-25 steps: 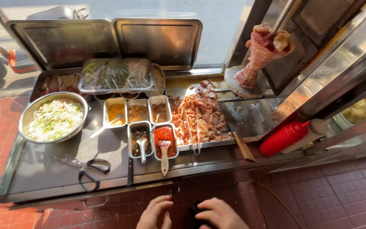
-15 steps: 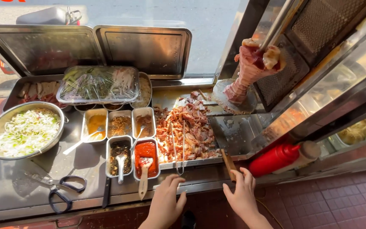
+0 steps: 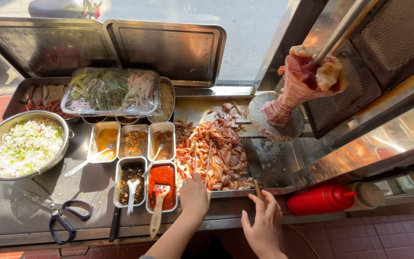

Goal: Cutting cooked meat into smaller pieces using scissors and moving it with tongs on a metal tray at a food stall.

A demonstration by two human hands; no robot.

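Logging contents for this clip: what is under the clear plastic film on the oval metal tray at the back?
Under the clear plastic film, the oval metal tray holds green leafy vegetables and pale sliced pieces. Glare hides finer detail, and what lies beneath the tray is mostly covered.
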